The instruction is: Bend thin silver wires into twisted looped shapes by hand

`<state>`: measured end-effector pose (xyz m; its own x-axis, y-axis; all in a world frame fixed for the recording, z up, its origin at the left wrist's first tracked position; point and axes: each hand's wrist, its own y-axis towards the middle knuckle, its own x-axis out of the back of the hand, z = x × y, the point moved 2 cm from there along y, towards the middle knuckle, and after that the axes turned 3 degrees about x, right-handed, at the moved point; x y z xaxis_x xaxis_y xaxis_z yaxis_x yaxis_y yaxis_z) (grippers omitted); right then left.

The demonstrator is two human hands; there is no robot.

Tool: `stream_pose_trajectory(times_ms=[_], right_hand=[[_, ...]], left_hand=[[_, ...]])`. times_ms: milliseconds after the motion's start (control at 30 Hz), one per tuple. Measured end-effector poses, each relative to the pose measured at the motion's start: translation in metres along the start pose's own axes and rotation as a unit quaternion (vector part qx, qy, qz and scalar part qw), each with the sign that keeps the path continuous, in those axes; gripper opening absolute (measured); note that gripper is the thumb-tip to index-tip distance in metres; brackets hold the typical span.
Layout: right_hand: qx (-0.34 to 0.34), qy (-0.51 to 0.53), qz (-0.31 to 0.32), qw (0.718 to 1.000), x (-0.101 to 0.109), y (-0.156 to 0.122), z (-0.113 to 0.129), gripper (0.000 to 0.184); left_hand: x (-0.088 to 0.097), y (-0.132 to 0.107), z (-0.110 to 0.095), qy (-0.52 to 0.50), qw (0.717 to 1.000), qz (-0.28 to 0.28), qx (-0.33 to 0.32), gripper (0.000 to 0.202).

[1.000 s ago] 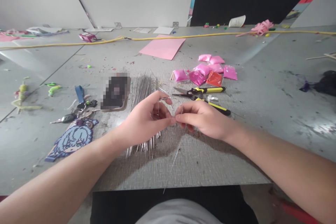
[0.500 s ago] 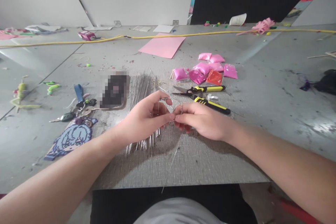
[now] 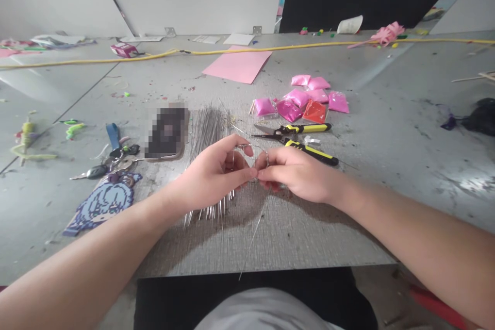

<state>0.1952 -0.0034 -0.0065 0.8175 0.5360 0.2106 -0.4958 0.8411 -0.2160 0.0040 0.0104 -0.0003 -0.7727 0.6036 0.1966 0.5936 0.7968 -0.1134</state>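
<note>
My left hand (image 3: 214,175) and my right hand (image 3: 296,175) meet fingertip to fingertip above a grey textured mat (image 3: 294,237). Both pinch a thin silver wire (image 3: 253,237) that is bent into small loops between the fingers, and its long tail runs down toward the table's front edge. Under my left hand lies a bundle of straight silver wires (image 3: 207,131). Yellow-handled scissors (image 3: 305,128) and yellow-handled pliers (image 3: 313,153) lie just beyond my right hand.
Several pink and red powder bags (image 3: 305,100) sit behind the tools. A blurred dark phone (image 3: 167,134), keys (image 3: 112,157) and a blue pixel-bead figure (image 3: 102,203) lie at left. A pink sheet (image 3: 237,64) and a yellow cord (image 3: 116,62) lie farther back.
The hands have stayed together on the wire, with the fingers shifting slightly as the wire loop turns. The view has tilted a little.
</note>
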Motion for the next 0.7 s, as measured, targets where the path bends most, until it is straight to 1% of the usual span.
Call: stream_pose_trajectory(times_ms=[100,233,367,467,533,600,633,700], right_hand=[[-0.002,0.034,0.009,0.999,-0.0001,0.0020,0.0003,0.007],[-0.007,0.073,0.014,0.997,-0.0003,0.0037,0.0012,0.010],[-0.021,0.048,-0.005,0.999,-0.0010,0.0032,-0.0011,0.011],[-0.006,0.013,-0.026,1.000,-0.0017,0.0033,-0.0035,0.013],[0.024,-0.005,-0.063,0.998,-0.0015,0.0034,-0.0039,0.015],[0.076,-0.032,-0.122,0.989,-0.0006,0.0028,-0.0023,0.024],[0.110,-0.056,-0.155,0.980,0.0000,0.0021,-0.0005,0.028],[0.181,-0.129,-0.215,0.951,0.0008,-0.0004,0.0042,0.030]], left_hand=[[0.0004,0.0004,-0.0001,0.005,1.000,0.002,0.007,0.021],[0.0022,0.0025,0.0025,0.006,1.000,-0.002,0.008,0.022],[0.0026,0.0036,0.0044,0.028,1.000,-0.010,-0.001,0.022],[0.0024,0.0027,0.0022,0.065,0.997,-0.038,-0.014,0.021],[0.0022,0.0020,0.0003,0.085,0.995,-0.058,-0.019,0.021],[0.0019,0.0017,-0.0007,0.090,0.993,-0.071,-0.021,0.022],[0.0018,0.0018,-0.0008,0.088,0.993,-0.078,-0.022,0.022],[0.0019,0.0021,-0.0002,0.075,0.993,-0.090,-0.022,0.023]])
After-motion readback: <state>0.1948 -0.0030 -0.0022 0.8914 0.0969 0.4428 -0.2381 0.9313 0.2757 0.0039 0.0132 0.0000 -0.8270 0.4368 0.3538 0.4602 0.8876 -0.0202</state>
